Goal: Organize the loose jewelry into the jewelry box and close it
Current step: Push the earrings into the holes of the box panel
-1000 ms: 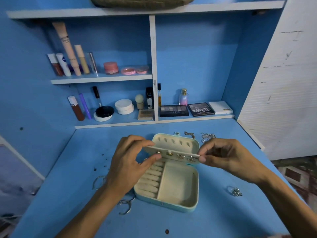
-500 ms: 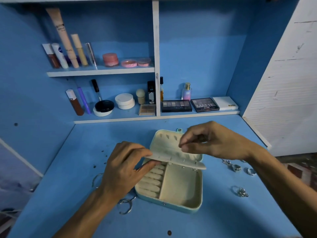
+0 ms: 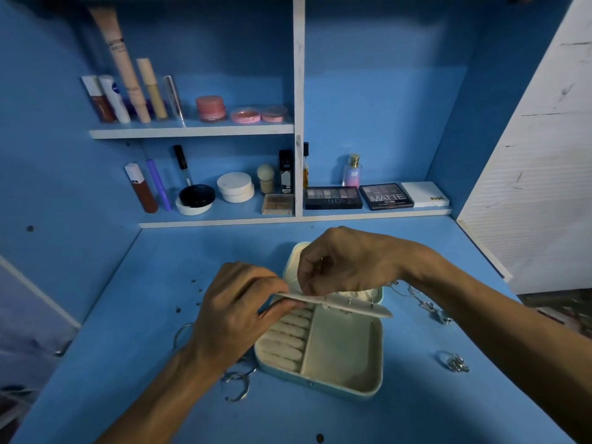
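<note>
An open pale green jewelry box [image 3: 342,384] lies on the blue desk, with ring rolls on its left and a bare compartment on its right. Over it my left hand [image 3: 235,312] pinches the left end of the cream earring panel [image 3: 362,306], which carries several studs. My right hand [image 3: 346,262] hovers over that panel's left part with fingertips pinched together; what they hold is too small to tell. Loose pieces lie around: a silver ring [image 3: 453,362] at the right, chains [image 3: 426,301] behind my right wrist, hoops [image 3: 238,384] under my left wrist.
Two shelves at the back hold cosmetics: tubes [image 3: 123,64], pink jars [image 3: 210,108], a perfume bottle [image 3: 352,171] and eyeshadow palettes [image 3: 386,196]. A white slatted door [image 3: 538,174] stands at the right. Small dark specks dot the desk to the left of the box.
My right hand has left the panel's right end and moved left, over the panel near my left hand. The panel has tilted flatter above the box.
</note>
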### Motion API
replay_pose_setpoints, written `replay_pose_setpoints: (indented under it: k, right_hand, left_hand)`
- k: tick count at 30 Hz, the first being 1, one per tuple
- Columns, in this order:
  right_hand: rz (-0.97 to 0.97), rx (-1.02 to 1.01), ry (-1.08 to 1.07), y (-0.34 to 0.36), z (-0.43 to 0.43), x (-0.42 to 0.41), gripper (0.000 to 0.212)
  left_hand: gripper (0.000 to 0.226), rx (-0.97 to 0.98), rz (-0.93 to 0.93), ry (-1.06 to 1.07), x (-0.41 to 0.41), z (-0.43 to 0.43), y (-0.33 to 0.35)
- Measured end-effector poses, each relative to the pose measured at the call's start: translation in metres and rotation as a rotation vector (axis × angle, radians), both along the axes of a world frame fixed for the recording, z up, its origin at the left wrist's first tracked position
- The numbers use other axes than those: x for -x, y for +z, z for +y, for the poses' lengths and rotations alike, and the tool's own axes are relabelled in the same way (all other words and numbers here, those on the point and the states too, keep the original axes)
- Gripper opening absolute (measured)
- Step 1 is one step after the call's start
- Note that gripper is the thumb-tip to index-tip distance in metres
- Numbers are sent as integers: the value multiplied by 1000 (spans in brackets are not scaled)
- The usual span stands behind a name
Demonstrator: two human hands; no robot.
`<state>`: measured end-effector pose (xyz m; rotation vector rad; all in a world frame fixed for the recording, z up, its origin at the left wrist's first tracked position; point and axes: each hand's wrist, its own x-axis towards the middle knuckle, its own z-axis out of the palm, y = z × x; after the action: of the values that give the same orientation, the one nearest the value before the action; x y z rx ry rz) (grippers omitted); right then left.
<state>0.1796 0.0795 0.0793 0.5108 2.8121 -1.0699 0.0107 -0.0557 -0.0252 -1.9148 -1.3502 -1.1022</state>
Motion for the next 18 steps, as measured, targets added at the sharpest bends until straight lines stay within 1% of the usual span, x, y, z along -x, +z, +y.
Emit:
replay_pose_setpoints:
  k: [9, 14, 18]
  right_hand:
    - [-16, -28, 57, 1, -4, 4, 13]
    - [-4, -44, 31, 8, -6, 5, 12]
    - [-41, -118, 50, 8, -10, 11, 11]
  left_hand:
    - [20, 5, 0, -11, 3, -3, -4]
    - [20, -8, 4, -9, 4, -1, -4]
    - [20, -13, 14, -21, 3, -2, -2]
